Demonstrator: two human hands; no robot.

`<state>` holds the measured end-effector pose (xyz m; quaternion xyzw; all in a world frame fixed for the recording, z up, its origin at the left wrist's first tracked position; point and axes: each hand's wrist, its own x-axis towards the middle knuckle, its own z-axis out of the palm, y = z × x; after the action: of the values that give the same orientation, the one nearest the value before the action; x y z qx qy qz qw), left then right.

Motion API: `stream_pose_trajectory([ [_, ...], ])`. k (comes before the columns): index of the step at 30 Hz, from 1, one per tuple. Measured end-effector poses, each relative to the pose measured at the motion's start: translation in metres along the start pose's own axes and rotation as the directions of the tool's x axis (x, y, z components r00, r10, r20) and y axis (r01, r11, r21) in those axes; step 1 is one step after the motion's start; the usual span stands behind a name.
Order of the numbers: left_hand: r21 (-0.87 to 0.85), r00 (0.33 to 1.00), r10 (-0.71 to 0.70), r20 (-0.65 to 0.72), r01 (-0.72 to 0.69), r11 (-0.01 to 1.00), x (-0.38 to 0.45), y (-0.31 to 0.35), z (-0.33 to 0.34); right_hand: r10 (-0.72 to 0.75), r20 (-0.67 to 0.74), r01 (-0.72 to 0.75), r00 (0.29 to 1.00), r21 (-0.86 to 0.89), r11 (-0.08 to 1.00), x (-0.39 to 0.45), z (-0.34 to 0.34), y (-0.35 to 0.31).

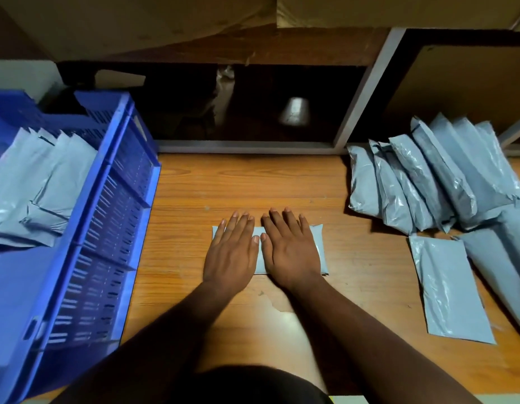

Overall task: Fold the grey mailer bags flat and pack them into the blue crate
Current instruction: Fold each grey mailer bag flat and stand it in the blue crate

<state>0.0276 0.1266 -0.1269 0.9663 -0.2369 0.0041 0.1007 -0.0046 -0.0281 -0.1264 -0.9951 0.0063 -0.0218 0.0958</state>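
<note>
At the middle of the bench: a folded grey bag [318,246] lay flat on the wooden bench [253,182], mostly covered by two hands.
Left hand: the left hand [231,252] lay palm down on the left half of the bag, fingers straight and spread, gripping nothing.
Right hand: the right hand [290,252] lay palm down on the right half, fingers straight too, thumb tips of the two hands almost touching.
Why held so: the flat palms seemed meant to squeeze out air and set the fold, so that the bag would stay thin enough to pack.
Crate: the blue crate [113,228] stood at the left, close to the pressed bag, already holding several folded bags [40,182] leaning against one another.
Waiting bags: a row of puffy bags [427,182] leaned at the far right, and one loose bag [451,290] lay flat nearer on the right.
Why placed so: supply on the right, work in the middle, crate on the left; that suggested a right-to-left flow with short reaches.
In the way: nothing lay on the bench between the pressed bag and the crate, though the crate's tall slatted wall would have to be lifted over.
Behind: a dark open shelf [253,106] ran along the far edge of the bench.
</note>
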Motion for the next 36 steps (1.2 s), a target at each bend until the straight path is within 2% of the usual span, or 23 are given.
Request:
stream_pose_trajectory([
  [10,0.049,0.994,0.042,-0.103,-0.037,0.998,0.002,-0.001,0.016,0.01,0.039,-0.01,0.999,0.0,1.0,0.007,0.01,0.0],
  [14,0.053,0.994,0.048,-0.099,-0.043,0.998,0.002,-0.002,0.021,0.02,0.074,-0.021,0.997,0.017,1.0,0.008,0.013,0.0],
  [17,0.057,1.0,0.01,-0.023,-0.009,0.998,0.003,0.0,0.016,0.017,0.066,-0.02,0.998,0.045,0.999,0.006,0.011,-0.001],
  [20,0.008,0.997,-0.046,0.065,0.045,0.999,0.006,0.001,0.009,0.026,0.083,-0.04,0.996,0.175,0.984,0.007,0.001,0.001],
  [22,-0.082,0.993,-0.083,0.086,0.09,0.993,0.008,0.002,0.001,0.046,0.089,-0.072,0.995,0.31,0.948,0.01,-0.011,0.008],
  [23,-0.115,0.993,-0.091,0.07,0.099,0.988,0.01,0.002,-0.003,0.052,0.059,-0.068,0.997,0.316,0.946,0.01,-0.016,0.014],
  [25,-0.121,0.998,-0.05,0.034,0.054,0.991,0.015,0.005,-0.005,0.05,0.009,-0.051,0.999,0.167,0.985,0.009,-0.02,0.024],
  [27,-0.076,0.998,0.019,0.062,-0.015,0.997,0.016,0.008,0.002,0.052,0.065,-0.057,0.997,0.084,0.995,0.006,-0.018,0.029],
  [30,0.018,0.997,0.046,0.067,-0.047,0.999,0.015,0.011,0.012,0.072,0.093,-0.077,0.993,0.053,0.996,0.001,-0.006,0.029],
  [36,0.046,0.998,0.059,0.031,-0.06,0.997,0.014,0.013,0.014,0.097,0.072,-0.098,0.993,0.006,0.995,0.002,-0.003,0.027],
])
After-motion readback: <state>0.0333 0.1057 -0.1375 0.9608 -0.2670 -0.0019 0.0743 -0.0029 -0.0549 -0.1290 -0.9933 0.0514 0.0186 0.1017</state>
